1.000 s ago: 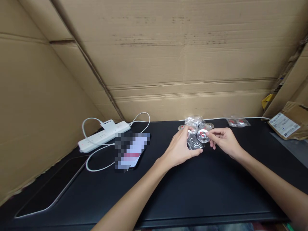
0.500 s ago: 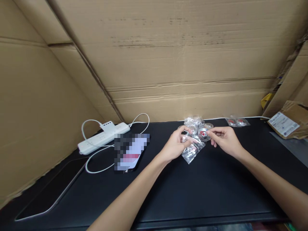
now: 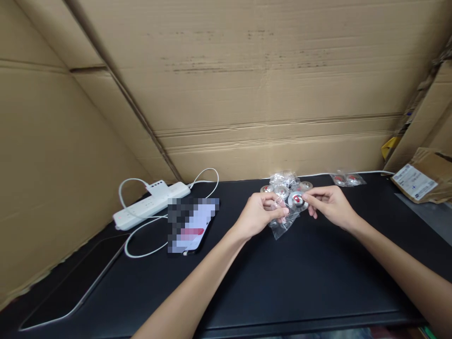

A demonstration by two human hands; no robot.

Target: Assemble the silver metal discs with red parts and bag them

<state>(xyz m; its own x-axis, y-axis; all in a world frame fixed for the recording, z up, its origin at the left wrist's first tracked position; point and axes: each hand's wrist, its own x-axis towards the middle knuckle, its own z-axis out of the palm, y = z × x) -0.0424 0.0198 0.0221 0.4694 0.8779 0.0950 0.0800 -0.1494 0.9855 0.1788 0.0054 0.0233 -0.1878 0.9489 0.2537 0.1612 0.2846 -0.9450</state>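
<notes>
My left hand is closed, pinching a small clear plastic bag between thumb and fingers. Between finger and thumb, my right hand holds a round silver metal disc with a raised centre and a red mark, by its right edge. The disc is right at the bag's upper right; whether its lower edge is inside the bag I cannot tell. Just behind the hands lie several similar metal discs, and more clear plastic bags are heaped there.
Two bagged discs lie farther right by the cardboard wall. A torn cardboard box stands at the right. Leftward on the black table are a white power strip with cables, a pixelated phone and a dark tablet.
The right hand's disc has tilted and shifted slightly left toward the bag. My left fingers have closed further over the bag, which has shifted a little.
</notes>
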